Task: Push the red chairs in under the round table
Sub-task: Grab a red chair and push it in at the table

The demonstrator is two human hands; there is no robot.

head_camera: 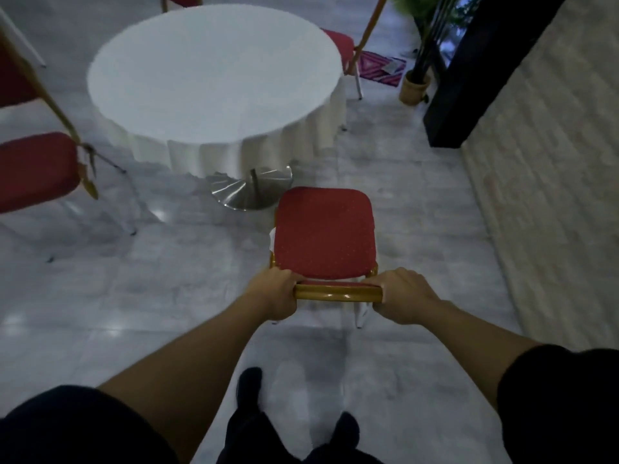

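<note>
Both hands, left grip (276, 294) and right grip (403, 296), are clamping the chair (323, 231) backrest, the chair sitting at the worktop's (214, 72) five o'clock, not yet under; others are waiting.

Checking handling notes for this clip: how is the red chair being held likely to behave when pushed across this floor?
The red chair likely slides easily: the floor looks glossy. Its gold frame looks rigid, so it shouldn't flex. The left hand and right hand grip the top rail, so a snagged leg might tip it forward.
</note>
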